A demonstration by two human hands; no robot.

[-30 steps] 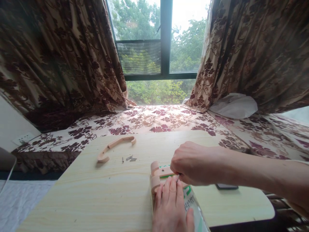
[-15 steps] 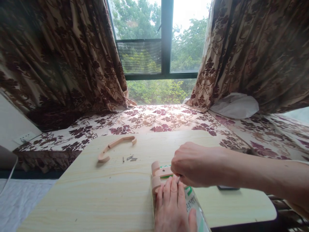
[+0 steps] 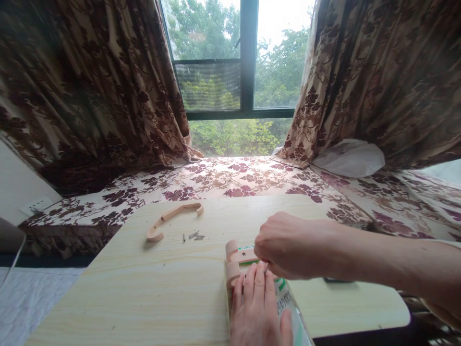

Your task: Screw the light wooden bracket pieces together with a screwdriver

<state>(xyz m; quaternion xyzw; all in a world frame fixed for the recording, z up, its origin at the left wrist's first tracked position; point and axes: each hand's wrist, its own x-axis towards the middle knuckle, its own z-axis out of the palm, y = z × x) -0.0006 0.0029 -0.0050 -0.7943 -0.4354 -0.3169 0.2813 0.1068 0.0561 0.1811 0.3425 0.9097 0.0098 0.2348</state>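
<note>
Two dark floral curtains, drawn to either side. Broad ledge below, draped in similar floral cloth. Window beyond, dark-framed, green foliage outside. Pale wood-grain table in front of me, rounded corners. On it, near the closest edge, a box with green print and dark lettering, partly under my hands. On the ledge, right, a whitish bag, slumped against the curtain.

My right hand reaches in from the right, curled into a tight fist just above the box; cannot tell what it encloses. My left hand lies palm down, fingers stretched and unclenched, tips over the wooden parts just beside the fist.

Far left on the table, well apart from my hands: a curved wooden piece, hooked at both ends. Atop the box, two round-ended wooden parts side by side, other ends covered by my hands; the farther one has a dark hole. Dark flat object peeking out under my right forearm. Smallest: loose screws, near the curved piece.
</note>
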